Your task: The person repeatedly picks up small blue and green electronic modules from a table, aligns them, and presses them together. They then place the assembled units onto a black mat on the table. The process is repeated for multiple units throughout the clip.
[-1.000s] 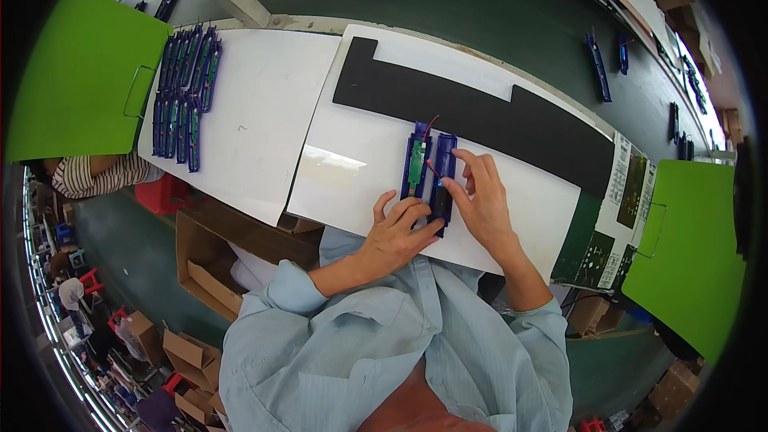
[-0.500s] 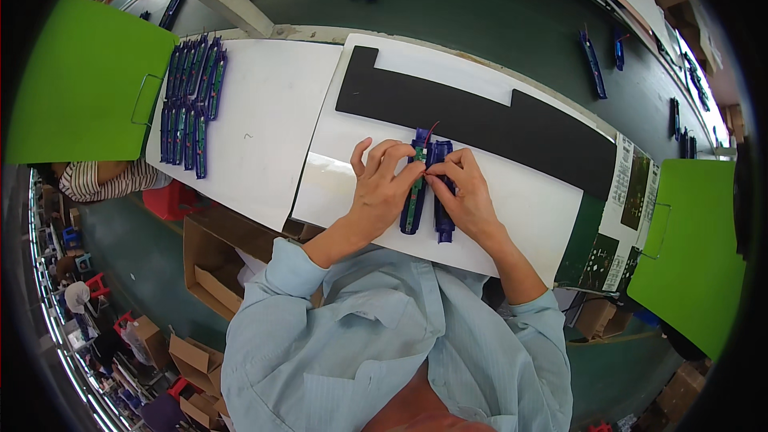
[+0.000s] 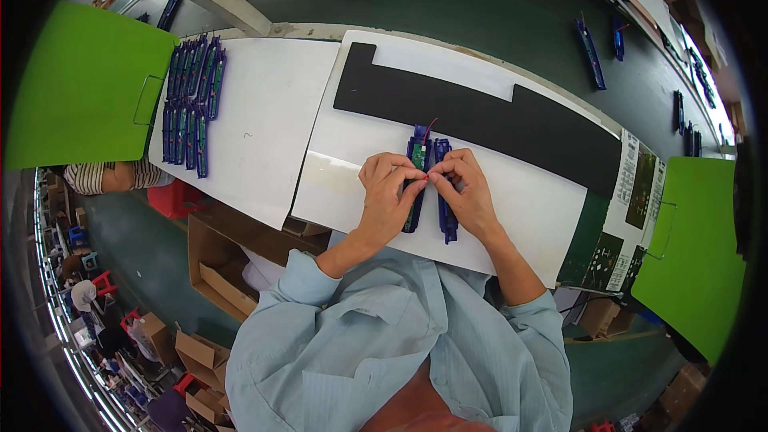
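Note:
Two long blue plastic housings lie side by side before me. The left housing (image 3: pixel 418 134) carries a green circuit board (image 3: pixel 418 157), and a thin red wire (image 3: pixel 433 124) sticks up at its far end. The right housing (image 3: pixel 447 224) is partly covered by my fingers. My left hand (image 3: pixel 388 194) pinches over the board, thumb and index together. Against it, my right hand (image 3: pixel 466 192) pinches at the gap between the housings. A speck of red shows where the fingertips meet; it is too small to name.
Under the housings is a white work surface (image 3: pixel 512 220), with a black L-ended mat (image 3: pixel 480 116) beyond. Several filled blue housings (image 3: pixel 190 140) stand in rows at left. Green panels (image 3: pixel 88 88) flank both sides. A dark conveyor (image 3: pixel 472 8) bearing more housings runs behind; a striped sleeve (image 3: pixel 148 174) is at left.
My left hand has drawn its spread fingers together into a pinch, meeting my right fingertips. The right hand stays almost in place. Some housings on the conveyor have shifted slightly.

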Tool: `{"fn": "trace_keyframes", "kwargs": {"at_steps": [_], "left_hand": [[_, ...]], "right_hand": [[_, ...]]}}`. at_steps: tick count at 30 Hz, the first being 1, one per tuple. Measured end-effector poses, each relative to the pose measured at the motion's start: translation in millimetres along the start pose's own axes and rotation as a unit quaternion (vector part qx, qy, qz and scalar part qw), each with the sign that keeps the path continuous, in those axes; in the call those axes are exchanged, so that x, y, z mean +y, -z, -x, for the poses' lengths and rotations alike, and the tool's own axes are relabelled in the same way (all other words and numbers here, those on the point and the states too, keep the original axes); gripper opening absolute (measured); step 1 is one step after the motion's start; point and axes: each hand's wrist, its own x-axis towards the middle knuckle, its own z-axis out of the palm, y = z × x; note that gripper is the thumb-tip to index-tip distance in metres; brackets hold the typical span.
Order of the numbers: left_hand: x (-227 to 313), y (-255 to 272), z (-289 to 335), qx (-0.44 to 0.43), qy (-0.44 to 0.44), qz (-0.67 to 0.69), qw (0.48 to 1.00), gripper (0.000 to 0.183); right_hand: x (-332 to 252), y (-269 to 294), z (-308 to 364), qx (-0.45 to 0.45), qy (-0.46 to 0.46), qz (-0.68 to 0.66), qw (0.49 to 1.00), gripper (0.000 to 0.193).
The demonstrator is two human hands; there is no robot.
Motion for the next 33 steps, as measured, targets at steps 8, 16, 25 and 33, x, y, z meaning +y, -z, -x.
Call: {"fn": "trace_keyframes", "kwargs": {"at_steps": [8, 16, 25, 33], "left_hand": [[5.0, 0.8, 4.0, 0.008, 0.012, -0.012, 1.0, 0.015], [14.2, 28.0, 26.2, 0.0, -0.042, -0.162, 0.986, 0.025], [4.2, 17.4, 29.3, -0.023, -0.074, -0.172, 0.982, 0.018], [1.9, 16.3, 32.1, -0.046, -0.163, -0.214, 0.962, 0.022]], "right_hand": [[-2.8, -1.8, 0.9, -0.007, 0.024, 0.017, 1.0, 0.011], [-11.7, 3.0, -8.8, -0.031, 0.126, 0.128, 0.983, 0.011], [-30.1, -0.9, -19.2, -0.095, 0.248, 0.211, 0.941, 0.009], [-31.8, -2.9, -22.1, -0.163, 0.215, 0.253, 0.929, 0.007]]}}
